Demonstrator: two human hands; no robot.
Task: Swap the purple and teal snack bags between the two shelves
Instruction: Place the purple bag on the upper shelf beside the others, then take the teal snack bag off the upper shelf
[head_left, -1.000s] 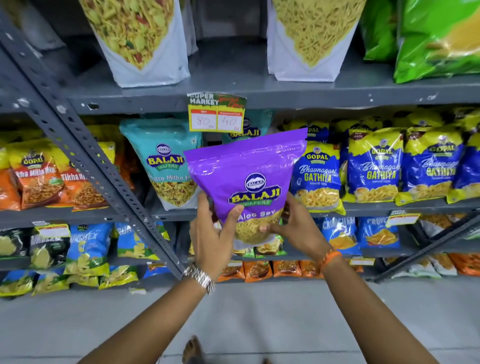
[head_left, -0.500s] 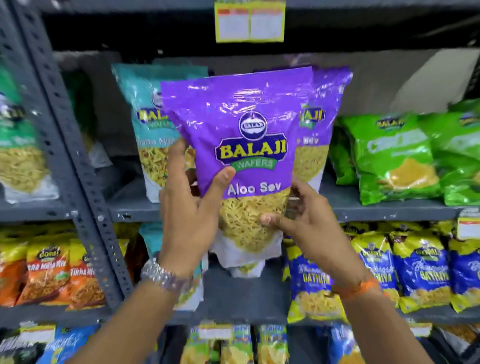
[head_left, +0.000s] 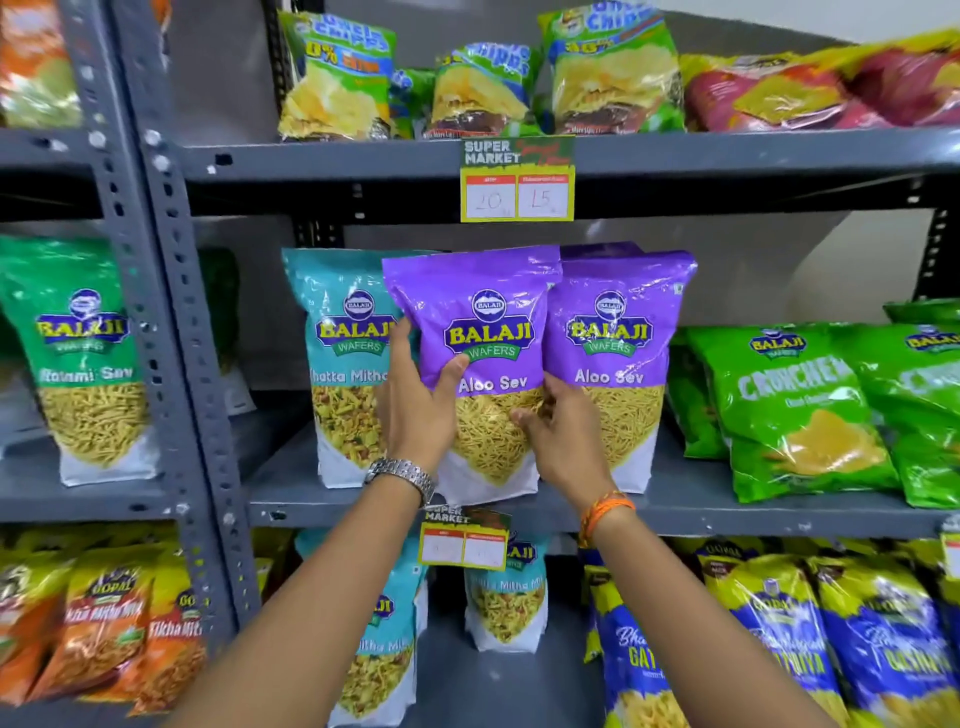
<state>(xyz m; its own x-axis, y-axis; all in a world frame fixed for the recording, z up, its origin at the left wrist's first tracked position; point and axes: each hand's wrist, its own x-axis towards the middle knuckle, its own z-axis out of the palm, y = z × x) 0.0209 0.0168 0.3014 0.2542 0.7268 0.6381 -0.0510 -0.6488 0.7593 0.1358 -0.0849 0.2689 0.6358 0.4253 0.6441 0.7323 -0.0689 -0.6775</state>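
I hold a purple Aloo Sev bag (head_left: 480, 312) upright with both hands, its base at the front edge of the middle shelf (head_left: 727, 512). My left hand (head_left: 418, 400) grips its left side, thumb across the front. My right hand (head_left: 558, 431) grips its lower right. A second purple bag (head_left: 621, 358) stands just right of it on the same shelf. A teal Khatta Mitha bag (head_left: 340, 358) stands to its left, partly covered. On the shelf below stand two teal bags (head_left: 382, 660) (head_left: 504, 603).
Green Crunchex bags (head_left: 789, 410) fill the middle shelf's right side. A grey slotted upright (head_left: 171, 291) divides off the left bay, which has a green sev bag (head_left: 85, 358). Chip bags (head_left: 613, 73) line the top shelf. Price tags (head_left: 517, 182) (head_left: 465, 538) hang on shelf edges. Blue-yellow Gathiya bags (head_left: 779, 639) sit lower right.
The view and both hands have risen from the lower shelf. The purple bag has gone up with them and now stands between the teal and the other purple bag.
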